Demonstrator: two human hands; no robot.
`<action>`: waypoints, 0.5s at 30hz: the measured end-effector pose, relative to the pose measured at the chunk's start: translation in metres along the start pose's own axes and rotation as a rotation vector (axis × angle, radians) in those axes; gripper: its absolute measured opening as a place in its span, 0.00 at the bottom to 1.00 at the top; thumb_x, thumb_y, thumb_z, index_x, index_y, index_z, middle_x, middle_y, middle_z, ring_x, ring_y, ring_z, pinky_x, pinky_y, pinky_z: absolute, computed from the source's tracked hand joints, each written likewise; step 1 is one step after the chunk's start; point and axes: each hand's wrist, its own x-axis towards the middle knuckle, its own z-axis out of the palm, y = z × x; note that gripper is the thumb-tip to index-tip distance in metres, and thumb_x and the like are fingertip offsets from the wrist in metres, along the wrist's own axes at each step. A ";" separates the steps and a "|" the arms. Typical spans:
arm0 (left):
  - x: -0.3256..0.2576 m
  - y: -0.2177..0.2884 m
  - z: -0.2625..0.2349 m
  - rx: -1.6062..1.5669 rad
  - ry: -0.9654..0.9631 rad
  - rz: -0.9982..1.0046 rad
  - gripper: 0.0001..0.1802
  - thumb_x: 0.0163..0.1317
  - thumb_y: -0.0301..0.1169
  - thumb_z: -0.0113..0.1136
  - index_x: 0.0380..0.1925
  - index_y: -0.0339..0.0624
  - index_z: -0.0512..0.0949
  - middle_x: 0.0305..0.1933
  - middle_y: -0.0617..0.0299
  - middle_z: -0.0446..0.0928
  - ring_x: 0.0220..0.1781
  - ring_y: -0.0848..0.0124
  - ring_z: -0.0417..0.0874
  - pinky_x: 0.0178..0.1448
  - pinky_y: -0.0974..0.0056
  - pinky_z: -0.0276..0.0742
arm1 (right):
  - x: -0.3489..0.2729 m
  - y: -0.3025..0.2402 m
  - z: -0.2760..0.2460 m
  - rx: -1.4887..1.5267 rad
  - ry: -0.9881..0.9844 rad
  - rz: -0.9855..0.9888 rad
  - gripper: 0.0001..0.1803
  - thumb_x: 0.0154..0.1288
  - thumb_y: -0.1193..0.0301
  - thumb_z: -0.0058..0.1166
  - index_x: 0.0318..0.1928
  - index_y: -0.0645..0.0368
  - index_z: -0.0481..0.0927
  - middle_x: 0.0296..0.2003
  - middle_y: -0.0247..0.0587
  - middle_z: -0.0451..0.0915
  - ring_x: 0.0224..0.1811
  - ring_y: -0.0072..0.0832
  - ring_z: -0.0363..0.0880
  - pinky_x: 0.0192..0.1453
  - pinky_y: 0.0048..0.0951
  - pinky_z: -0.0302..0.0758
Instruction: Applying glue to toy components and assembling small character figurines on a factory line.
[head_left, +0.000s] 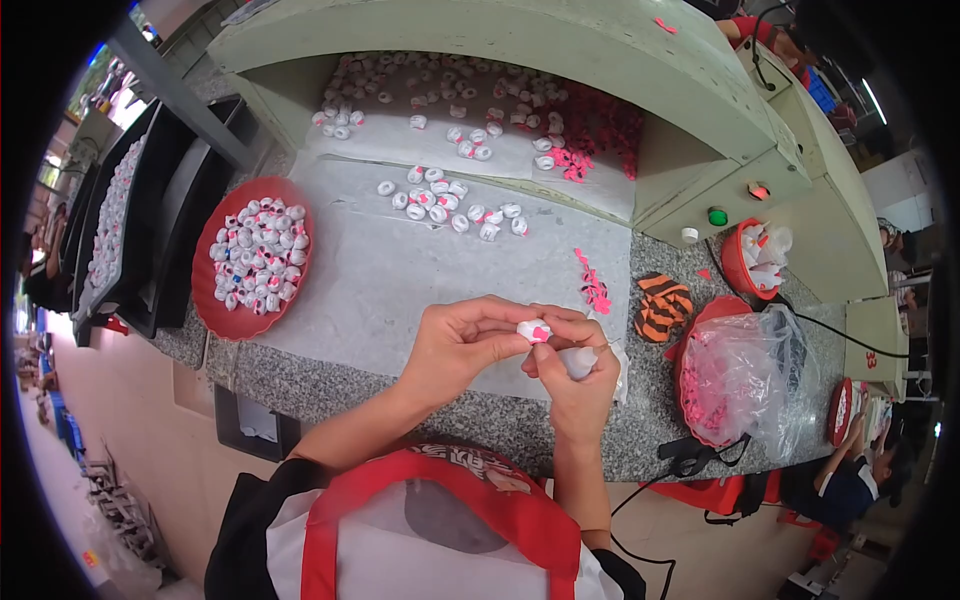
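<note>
Over the near edge of the paper sheet (345, 265), my two hands meet around a small rounded white piece with a pink patch (534, 331). My left hand (452, 345) pinches it between thumb and fingers. The fingertips of my right hand (580, 400) press on its other side. A whitish, partly see-through object, perhaps a small bottle (578, 362), is tucked in my right palm, mostly covered by the fingers. Beyond my hands lies a loose cluster of similar white pieces (437, 200). A strip of small pink parts (592, 285) lies right of it.
A red bowl (205, 295) full of white-and-pink pieces stands left, beside black trays (150, 230). A pale green hooded bench (480, 42) covers more pieces. At right are an orange-black striped cloth (662, 307), a red bowl with clear plastic bag (765, 375), and a red cup (735, 262).
</note>
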 end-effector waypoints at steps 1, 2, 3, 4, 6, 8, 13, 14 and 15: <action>-0.001 0.000 -0.004 0.001 0.028 0.014 0.14 0.50 0.13 0.54 0.39 0.29 0.74 0.41 0.53 0.75 0.43 0.69 0.77 0.47 0.68 0.75 | 0.001 0.000 0.001 0.002 -0.029 0.009 0.12 0.49 0.87 0.49 0.37 0.65 0.72 0.44 0.47 0.72 0.28 0.19 0.74 0.31 0.19 0.74; -0.001 -0.001 -0.006 -0.035 0.029 -0.051 0.14 0.49 0.14 0.55 0.39 0.30 0.74 0.41 0.53 0.76 0.43 0.70 0.77 0.46 0.69 0.75 | 0.003 0.000 0.000 -0.047 -0.028 0.018 0.12 0.49 0.86 0.50 0.37 0.65 0.72 0.43 0.47 0.72 0.29 0.20 0.74 0.30 0.19 0.74; -0.001 -0.002 -0.009 -0.075 0.033 -0.112 0.14 0.49 0.15 0.55 0.39 0.30 0.74 0.40 0.54 0.76 0.42 0.70 0.77 0.46 0.69 0.75 | 0.004 0.000 0.001 -0.097 -0.032 0.026 0.12 0.49 0.86 0.51 0.37 0.65 0.72 0.43 0.47 0.72 0.29 0.20 0.74 0.30 0.19 0.74; -0.002 -0.002 -0.010 -0.073 0.080 -0.081 0.14 0.49 0.15 0.55 0.39 0.30 0.74 0.40 0.54 0.76 0.42 0.70 0.77 0.46 0.69 0.75 | 0.004 0.002 0.002 -0.092 -0.087 0.035 0.12 0.49 0.86 0.51 0.37 0.65 0.72 0.43 0.47 0.72 0.29 0.20 0.74 0.30 0.19 0.74; -0.005 -0.005 -0.014 -0.186 0.050 -0.166 0.14 0.49 0.16 0.56 0.39 0.31 0.75 0.38 0.54 0.77 0.41 0.71 0.78 0.46 0.70 0.74 | 0.003 0.014 0.002 -0.046 -0.003 0.041 0.09 0.50 0.84 0.50 0.34 0.65 0.73 0.39 0.48 0.74 0.22 0.24 0.73 0.26 0.19 0.71; -0.004 -0.015 -0.026 -0.192 0.095 -0.133 0.14 0.49 0.17 0.57 0.39 0.31 0.75 0.37 0.55 0.77 0.39 0.73 0.77 0.45 0.71 0.74 | 0.006 0.023 0.007 -0.086 -0.057 0.013 0.08 0.50 0.83 0.51 0.34 0.65 0.73 0.38 0.49 0.74 0.23 0.24 0.73 0.26 0.20 0.71; -0.024 -0.003 -0.076 -0.014 0.324 -0.040 0.12 0.49 0.19 0.59 0.36 0.31 0.77 0.35 0.57 0.78 0.38 0.75 0.77 0.44 0.72 0.73 | 0.018 0.050 0.043 -0.289 -0.169 0.175 0.10 0.53 0.77 0.52 0.37 0.67 0.75 0.29 0.43 0.78 0.23 0.22 0.74 0.28 0.21 0.72; -0.026 0.007 -0.091 0.088 0.410 0.046 0.11 0.49 0.19 0.58 0.35 0.32 0.77 0.35 0.58 0.78 0.38 0.75 0.77 0.45 0.71 0.72 | 0.020 0.054 0.047 -0.296 -0.155 0.174 0.10 0.53 0.77 0.52 0.37 0.67 0.75 0.29 0.43 0.78 0.23 0.22 0.74 0.28 0.21 0.72; -0.030 0.012 -0.122 0.473 0.584 0.282 0.11 0.49 0.19 0.58 0.36 0.34 0.78 0.34 0.60 0.78 0.37 0.76 0.77 0.44 0.71 0.73 | 0.019 0.058 0.054 -0.288 -0.164 0.208 0.10 0.54 0.77 0.53 0.37 0.67 0.75 0.28 0.42 0.78 0.23 0.22 0.75 0.28 0.20 0.72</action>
